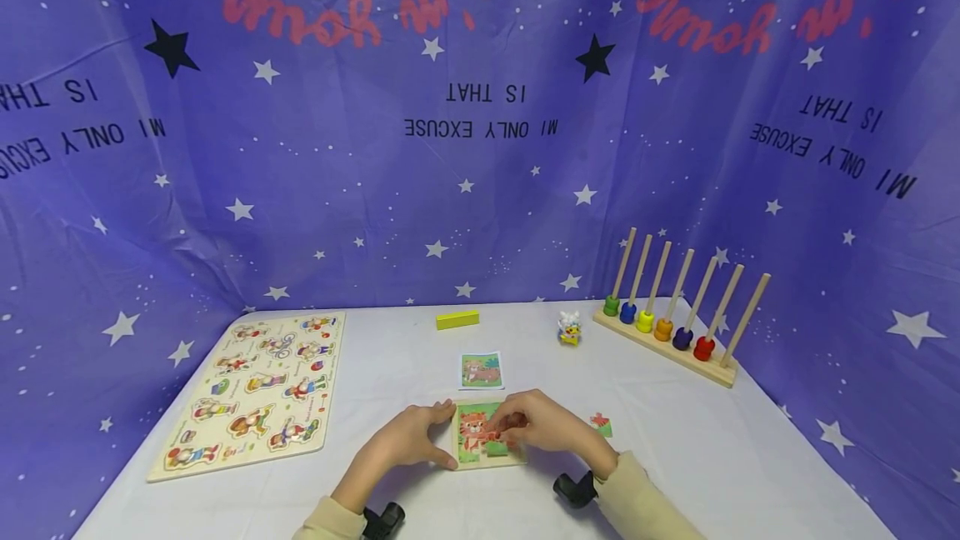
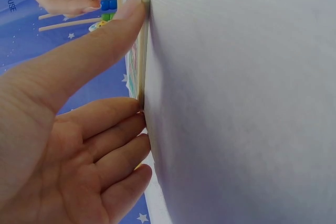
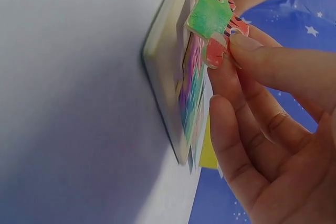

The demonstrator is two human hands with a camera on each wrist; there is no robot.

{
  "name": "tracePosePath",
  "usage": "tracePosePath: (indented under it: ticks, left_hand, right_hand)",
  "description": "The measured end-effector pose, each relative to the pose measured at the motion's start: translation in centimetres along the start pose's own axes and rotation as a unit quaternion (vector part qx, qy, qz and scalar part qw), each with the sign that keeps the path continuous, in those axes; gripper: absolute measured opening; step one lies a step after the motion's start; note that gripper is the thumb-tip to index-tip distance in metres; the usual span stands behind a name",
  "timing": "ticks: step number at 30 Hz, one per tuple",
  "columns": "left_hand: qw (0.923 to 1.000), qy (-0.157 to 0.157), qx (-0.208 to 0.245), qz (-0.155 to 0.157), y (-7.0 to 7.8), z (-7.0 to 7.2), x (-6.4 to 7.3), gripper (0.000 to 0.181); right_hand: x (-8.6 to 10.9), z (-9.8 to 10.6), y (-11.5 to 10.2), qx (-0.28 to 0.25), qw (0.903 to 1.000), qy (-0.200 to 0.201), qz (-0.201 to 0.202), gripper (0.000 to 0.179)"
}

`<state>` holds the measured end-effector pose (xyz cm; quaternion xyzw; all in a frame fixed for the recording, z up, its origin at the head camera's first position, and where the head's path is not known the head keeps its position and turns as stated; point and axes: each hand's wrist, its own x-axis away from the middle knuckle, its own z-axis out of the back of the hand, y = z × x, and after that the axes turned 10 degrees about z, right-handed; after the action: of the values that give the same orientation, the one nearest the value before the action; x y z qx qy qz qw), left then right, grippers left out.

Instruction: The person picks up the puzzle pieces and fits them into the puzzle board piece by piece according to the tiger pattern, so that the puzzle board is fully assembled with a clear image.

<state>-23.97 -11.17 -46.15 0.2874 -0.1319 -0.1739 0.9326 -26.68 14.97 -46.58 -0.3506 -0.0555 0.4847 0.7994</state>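
Observation:
A wooden jigsaw board [image 1: 487, 466] with a red tiger picture lies on the white table. My left hand [image 1: 408, 436] rests at its left side, fairly straight thumb [image 2: 113, 32] and fingertips touching the edge at separate spots. Over the board's right part, my right hand [image 1: 543, 422] pinches a green-and-red puzzle piece [image 3: 209, 17] between thumb and fingers. In the right wrist view the piece is tilted above the board. My right hand hides part of the picture in the head view. Another puzzle piece [image 1: 602, 425] lies to the right, beside my right forearm.
A picture card [image 1: 481, 371] lies behind the board, with a yellow block [image 1: 457, 320] farther back. A small figurine [image 1: 569, 328] stands at back right, near a pegged bead stand [image 1: 663, 344]. At left lies a large wooden puzzle board [image 1: 243, 394] showing figures.

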Motion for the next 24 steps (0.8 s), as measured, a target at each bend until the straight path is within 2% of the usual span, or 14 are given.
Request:
tracePosePath:
  ticks: [9, 24]
  left_hand:
    - [1.0000, 0.003, -0.004, -0.001, -0.1, 0.0, -0.1, 0.087]
    - [1.0000, -0.002, 0.003, 0.009, -0.3, -0.2, -0.2, 0.088]
  right_hand:
    - [-1.0, -1.2, 0.1, -0.003, 1.0000, -0.004, 0.003, 0.020]
    - [-1.0, -1.5, -0.2, 0.015, 0.9998, -0.004, -0.016, 0.014]
